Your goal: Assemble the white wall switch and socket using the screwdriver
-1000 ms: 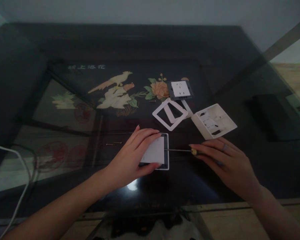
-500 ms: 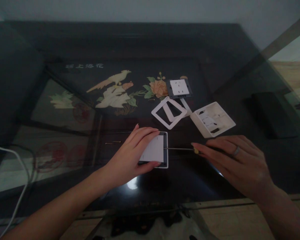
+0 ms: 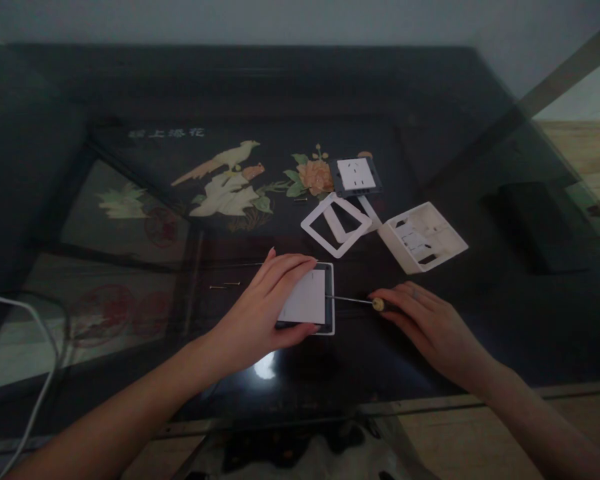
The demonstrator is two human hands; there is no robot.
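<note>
A square switch panel with a white face, dark inner edge and white rim lies near the table's front. My left hand grips it from the left, fingers over its far edge and thumb along its near edge. A screwdriver with a yellow-collared handle is held in my right hand, its shaft pointing left. The shaft's tip meets the right side of the panel's white face. Most of the handle is hidden by my fingers.
Behind the panel lie white frames, a socket module and an open white box. Thin screws lie left of my left hand, another farther back. A white cable runs along the left of the dark glossy table.
My right hand has moved left along the screwdriver and its fingers are now closer together around the handle. The left hand and panel have stayed nearly in place.
</note>
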